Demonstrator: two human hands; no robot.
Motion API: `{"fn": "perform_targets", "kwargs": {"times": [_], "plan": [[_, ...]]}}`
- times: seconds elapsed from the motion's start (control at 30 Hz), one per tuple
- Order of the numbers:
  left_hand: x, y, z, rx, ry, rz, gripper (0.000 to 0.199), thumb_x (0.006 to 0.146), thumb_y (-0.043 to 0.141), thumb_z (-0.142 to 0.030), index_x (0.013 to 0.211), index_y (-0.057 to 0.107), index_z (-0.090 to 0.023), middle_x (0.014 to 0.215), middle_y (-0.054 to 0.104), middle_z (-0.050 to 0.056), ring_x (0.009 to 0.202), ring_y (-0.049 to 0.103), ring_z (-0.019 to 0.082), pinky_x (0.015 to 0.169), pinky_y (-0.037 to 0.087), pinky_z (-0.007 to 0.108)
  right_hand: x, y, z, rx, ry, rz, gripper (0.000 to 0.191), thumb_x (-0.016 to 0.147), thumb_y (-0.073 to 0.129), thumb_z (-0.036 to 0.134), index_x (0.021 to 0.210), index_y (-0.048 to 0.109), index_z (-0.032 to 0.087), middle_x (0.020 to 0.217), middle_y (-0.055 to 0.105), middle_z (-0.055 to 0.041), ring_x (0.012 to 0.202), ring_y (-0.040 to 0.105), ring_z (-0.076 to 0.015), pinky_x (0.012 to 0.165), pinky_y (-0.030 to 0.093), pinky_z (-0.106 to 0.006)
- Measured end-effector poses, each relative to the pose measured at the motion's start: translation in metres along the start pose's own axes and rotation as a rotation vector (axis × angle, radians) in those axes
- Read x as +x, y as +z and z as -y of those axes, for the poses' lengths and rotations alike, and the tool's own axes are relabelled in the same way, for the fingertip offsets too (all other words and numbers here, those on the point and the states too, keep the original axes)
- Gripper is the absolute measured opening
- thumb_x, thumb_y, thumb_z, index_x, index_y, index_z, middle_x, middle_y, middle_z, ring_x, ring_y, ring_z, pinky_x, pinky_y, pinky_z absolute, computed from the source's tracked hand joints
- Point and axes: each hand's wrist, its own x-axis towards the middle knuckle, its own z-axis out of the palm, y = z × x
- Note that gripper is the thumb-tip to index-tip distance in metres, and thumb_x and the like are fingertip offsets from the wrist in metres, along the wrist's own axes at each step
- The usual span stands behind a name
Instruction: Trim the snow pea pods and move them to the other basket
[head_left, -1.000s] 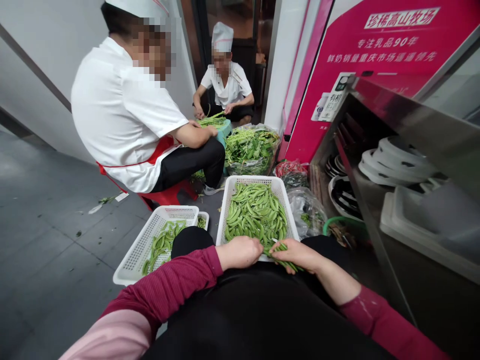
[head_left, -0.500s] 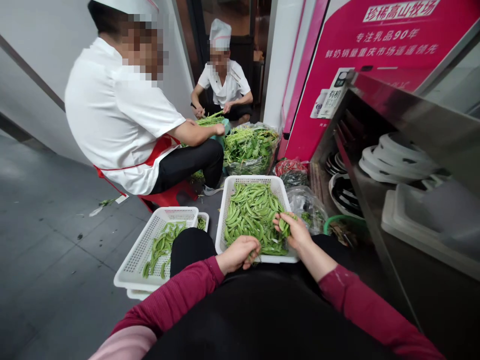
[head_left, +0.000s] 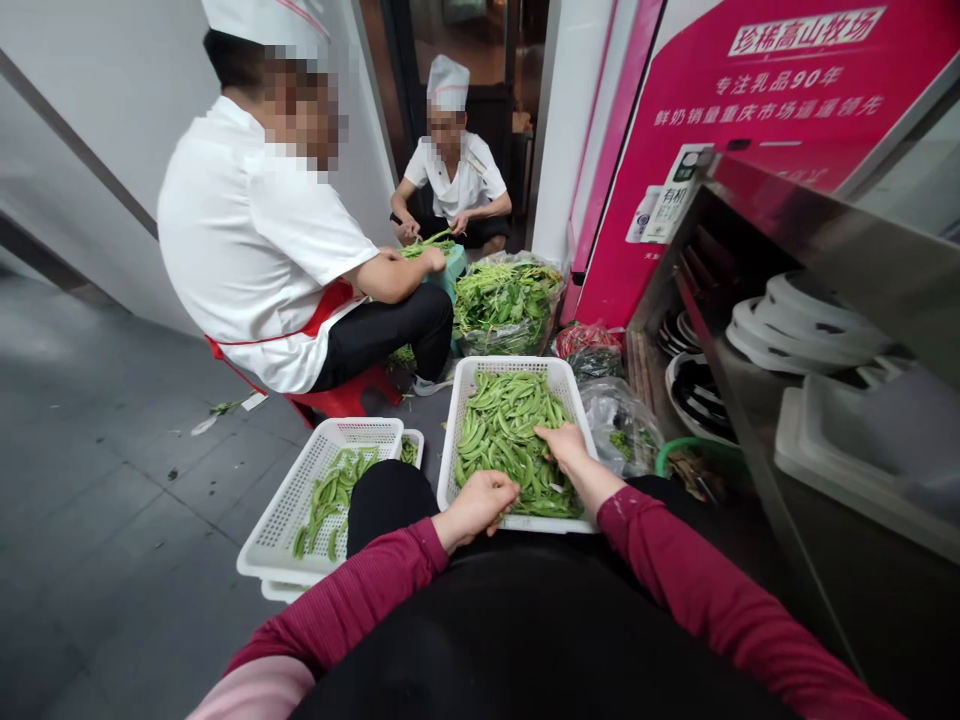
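The left hand (head_left: 478, 508) is held over the near left corner of a white perforated plastic basket (head_left: 540, 523), its fingers curled closed; whether anything small is pinched in them cannot be told. The right hand (head_left: 566, 450) is lowered onto flat green pea-like pods (head_left: 510, 410) inside that basket, its thumb extended and its other fingers partly hidden, so whether a pod is gripped cannot be told. The basket is placed directly in front of the body and is largely filled with pods. To its left, a second, lower-filled white plastic basket (head_left: 259, 520) is seen near the dark-clothed left knee (head_left: 394, 500), with a smaller heap of loose green pods (head_left: 330, 495) lying in it. To the right, a crumpled clear plastic bag (head_left: 600, 405) and a round green plastic tub (head_left: 664, 455) are set beside a metal shelf (head_left: 757, 430). Beyond, leafy green stems (head_left: 510, 295) are heaped near two co-workers in white, one on a red stool (head_left: 352, 395), by whom greens are being handled. The step in hand is judged to be a reach among the pods; from this pose, a light closing of the right fingertips around the chosen pods would be called for, with neighbouring pods left undisturbed and the left fingers kept near.
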Motion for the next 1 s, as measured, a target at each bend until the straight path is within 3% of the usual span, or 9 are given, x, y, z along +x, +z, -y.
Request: {"fn": "perform_targets", "kwargs": {"times": [0.17,0.4,0.57,0.67,0.87,1.0], "plan": [[0.014,-0.006,-0.011,0.067,0.039,-0.07,0.019,0.07,0.043,-0.022,0.078,0.057,-0.012,0.051,0.042,-0.006,0.028,0.031,0.002,0.026,0.024,0.014,-0.007,-0.021,-0.003,0.007,-0.091,-0.012,0.036,0.058,0.062,0.039,0.083,0.056,0.015,0.054,0.056,0.0013,0.041,0.053,-0.0125,0.033,0.04,-0.021],[0.025,0.002,-0.026,0.122,0.079,-0.052,0.022,0.071,0.04,-0.019,0.079,0.058,-0.01,0.054,0.043,-0.004,0.028,0.031,0.001,0.027,0.025,0.015,0.006,-0.032,-0.004,-0.155,-0.242,-0.049,0.041,0.059,0.059,0.036,0.093,0.059,0.014,0.046,0.054,0.0023,0.042,0.052,-0.0157,0.044,0.043,-0.026],[0.024,-0.002,-0.023,0.142,0.079,-0.06,0.023,0.074,0.041,-0.026,0.077,0.058,-0.01,0.055,0.043,-0.004,0.029,0.031,0.001,0.027,0.025,0.015,-0.004,-0.04,0.0,-0.285,-0.368,-0.018,0.03,0.059,0.057,0.031,0.084,0.065,0.017,0.065,0.061,-0.0037,0.065,0.057,-0.0208,0.068,0.043,-0.034],[0.024,-0.004,-0.024,0.158,0.094,-0.058,0.031,0.077,0.039,-0.036,0.076,0.057,-0.011,0.055,0.041,-0.004,0.028,0.031,0.001,0.026,0.023,0.016,-0.024,-0.047,0.001,-0.435,-0.526,-0.021,0.024,0.064,0.053,0.03,0.082,0.066,0.02,0.08,0.059,-0.0053,0.079,0.055,-0.021,0.077,0.04,-0.034],[0.02,-0.002,-0.032,0.349,0.177,0.001,0.035,0.078,0.036,-0.037,0.083,0.058,-0.011,0.049,0.041,-0.004,0.031,0.035,0.005,0.031,0.028,0.017,-0.064,-0.053,0.011,-0.719,-0.895,0.245,0.025,0.076,0.042,0.023,0.093,0.06,0.025,0.092,0.056,-0.0037,0.081,0.056,-0.0167,0.074,0.043,-0.027],[0.006,-0.001,-0.032,0.516,0.143,0.009,0.03,0.076,0.04,-0.032,0.088,0.06,-0.013,0.051,0.046,-0.003,0.039,0.042,0.007,0.041,0.035,0.018,-0.073,-0.059,0.007,-0.736,-1.018,0.286,0.025,0.077,0.04,0.027,0.093,0.059,0.023,0.097,0.057,-0.0051,0.085,0.057,-0.0182,0.073,0.046,-0.029]]}}
